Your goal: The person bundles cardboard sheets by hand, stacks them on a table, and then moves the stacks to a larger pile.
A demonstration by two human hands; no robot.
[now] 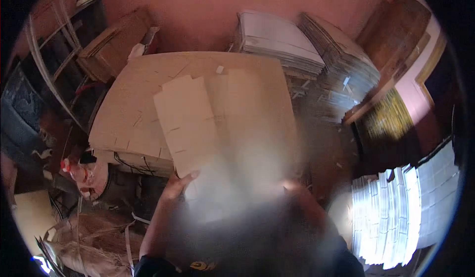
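Slotted cardboard blank (187,121) sits at our twelve o'clock, over the big cardboard stack (129,96). Our left hand (174,187) pinches its seven o'clock corner, probably just to steady it; right hand (297,192), around five, is too hazy to tell.

With our left hand (175,185) we hold a slotted cardboard sheet (185,121) by its lower left edge, the thumb on top. Our right hand (293,187) is at the opposite side, but blur hides its grip. Beyond, we see a wide cardboard stack (131,94) and, near the reddish wall (198,9), a white-topped pile (277,32).
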